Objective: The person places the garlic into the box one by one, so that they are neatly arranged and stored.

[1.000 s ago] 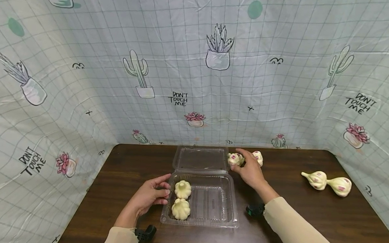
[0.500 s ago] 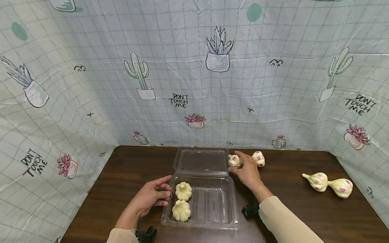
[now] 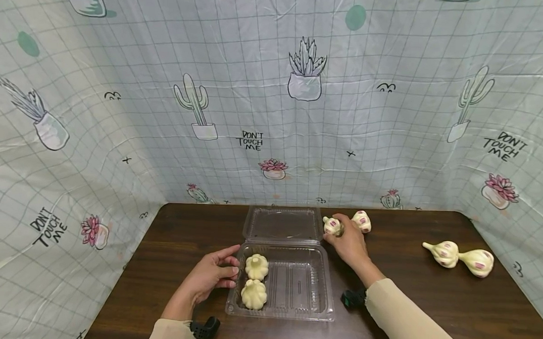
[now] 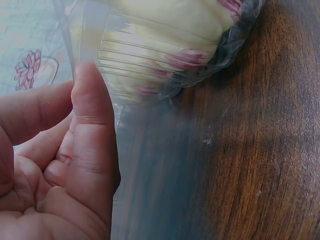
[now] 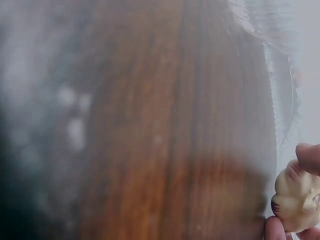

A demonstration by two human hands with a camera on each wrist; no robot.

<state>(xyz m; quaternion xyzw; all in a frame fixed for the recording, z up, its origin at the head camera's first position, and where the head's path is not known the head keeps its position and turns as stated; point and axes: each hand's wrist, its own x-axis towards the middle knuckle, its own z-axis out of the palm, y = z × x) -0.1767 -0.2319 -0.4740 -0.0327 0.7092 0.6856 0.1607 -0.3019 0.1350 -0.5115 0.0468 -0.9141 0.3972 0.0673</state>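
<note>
My right hand (image 3: 350,242) grips a garlic bulb (image 3: 332,226) with pink marks, just right of the lid of a clear plastic container. In the right wrist view, thumb and fingers sit around that garlic bulb (image 5: 295,197) at the right edge. My left hand (image 3: 210,274) touches the left side of the clear plastic container (image 3: 323,285), fingers relaxed and apart. Its thumb (image 4: 92,135) lies against the clear wall in the left wrist view. Inside the container, along its left side, sit two pale garlic bulbs (image 3: 256,267), one in front of the other.
The container's lid (image 3: 282,224) lies folded back. Another garlic bulb (image 3: 362,222) lies behind the right hand. At the far right, two garlic bulbs (image 3: 476,263) rest end to end on the dark wooden table (image 3: 182,226). A printed cloth (image 3: 229,102) hangs around the table.
The garlic bulb in my right hand has shifted slightly right, away from the lid, and its stem end now shows at the left. The left hand keeps its place at the container.
</note>
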